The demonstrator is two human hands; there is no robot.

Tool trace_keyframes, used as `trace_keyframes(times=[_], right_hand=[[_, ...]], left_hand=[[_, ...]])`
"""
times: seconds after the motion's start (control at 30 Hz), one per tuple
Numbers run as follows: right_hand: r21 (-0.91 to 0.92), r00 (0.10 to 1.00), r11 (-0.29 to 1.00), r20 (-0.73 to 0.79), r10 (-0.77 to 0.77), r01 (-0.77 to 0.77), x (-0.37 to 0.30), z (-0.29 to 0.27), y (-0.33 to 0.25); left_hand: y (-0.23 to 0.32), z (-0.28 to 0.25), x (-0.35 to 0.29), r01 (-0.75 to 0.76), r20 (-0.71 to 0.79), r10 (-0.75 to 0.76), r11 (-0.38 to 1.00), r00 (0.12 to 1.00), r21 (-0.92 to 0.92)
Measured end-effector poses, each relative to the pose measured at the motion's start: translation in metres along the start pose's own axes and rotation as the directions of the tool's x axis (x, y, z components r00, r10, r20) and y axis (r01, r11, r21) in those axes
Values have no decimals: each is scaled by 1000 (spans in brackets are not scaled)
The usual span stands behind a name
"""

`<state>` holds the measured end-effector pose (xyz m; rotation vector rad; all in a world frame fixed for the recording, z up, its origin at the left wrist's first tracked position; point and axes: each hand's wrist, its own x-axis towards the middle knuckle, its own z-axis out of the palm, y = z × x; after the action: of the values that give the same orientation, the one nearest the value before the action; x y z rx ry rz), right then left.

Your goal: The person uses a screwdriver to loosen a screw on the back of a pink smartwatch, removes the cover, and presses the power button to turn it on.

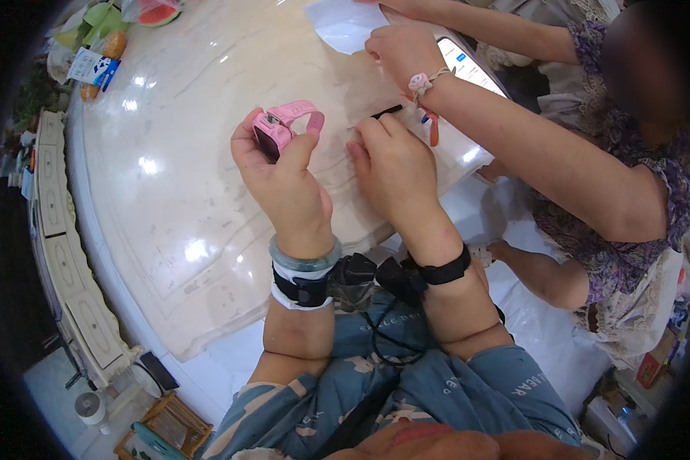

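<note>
My left hand [287, 172] is raised over the table and closed around a pink wristwatch [271, 138]. The dark screen faces partly toward my palm, and its pink strap [303, 111] loops up to the right. Just right of it, my right hand [397, 165] is low over the tabletop with its fingers curled. A slim black stick-like tool [389, 111] sticks out at those fingertips. Its exact kind is too small to make out, and my fingers hide part of it.
The pale glossy table [184, 199] spreads before me. At right, another person's arm [529, 130] reaches across, near a lit phone [468, 67], a white sheet [341, 24] and a small orange-red item [434, 130]. Watermelon [158, 13] and packages [96, 69] lie far left.
</note>
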<state>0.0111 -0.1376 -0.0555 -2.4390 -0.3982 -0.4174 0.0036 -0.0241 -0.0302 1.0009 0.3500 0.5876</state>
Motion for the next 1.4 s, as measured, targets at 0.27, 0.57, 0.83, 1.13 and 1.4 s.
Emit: trace_keyframes(times=[0.27, 0.57, 0.83, 1.13, 1.4], right_hand=[[-7, 1000, 1000, 27, -6, 6, -1, -3, 1], [92, 987, 996, 159, -13, -2, -1, -17, -2], [91, 988, 996, 153, 4, -18, 0, -17, -1], [90, 990, 996, 137, -24, 11, 1, -18, -2], [51, 995, 998, 94, -37, 32, 1, -11, 2]], left_hand=[[0, 5, -2, -14, -41, 13, 1000, 999, -24], [3, 2, -2, 5, -18, -5, 1000, 1000, -29], [0, 2, -2, -13, -31, 13, 1000, 999, -2], [0, 4, -2, -20, -29, 20, 1000, 999, -13], [-1, 1, 1, 10, -13, -10, 1000, 1000, 16]])
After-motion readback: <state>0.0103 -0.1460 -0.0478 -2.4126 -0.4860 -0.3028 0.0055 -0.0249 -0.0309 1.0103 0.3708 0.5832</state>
